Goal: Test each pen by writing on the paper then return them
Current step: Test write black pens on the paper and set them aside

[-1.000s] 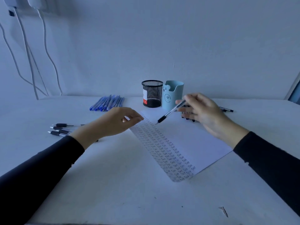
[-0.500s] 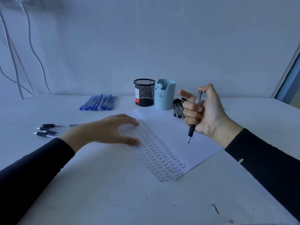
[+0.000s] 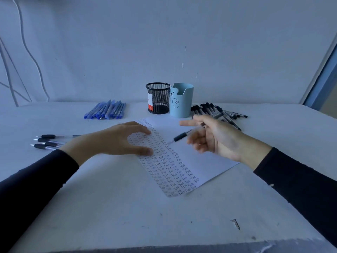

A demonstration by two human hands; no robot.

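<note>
1 paper (image 3: 200,161); left hand (image 3: 118,139) spread, pressing it; right hand (image 3: 218,139) above, holding 1 black pen (image 3: 181,136). Behind paper: 2 cups (image 3: 182,101). Left: 3 black pens (image 3: 47,141).

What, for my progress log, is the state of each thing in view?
White paper sheet: lying flat, left strip filled with "Test".
Left hand: fingers spread, resting on the sheet.
Right hand: holds black-grip clear pen, tip toward sheet.
Black mesh cup: upright, no pens showing.
Light blue bear-face cup: upright, no pens showing.
Blue pens: lying bunched.
Black pens: heaped right of cups.
Three black-grip pens: lying far left.
</note>
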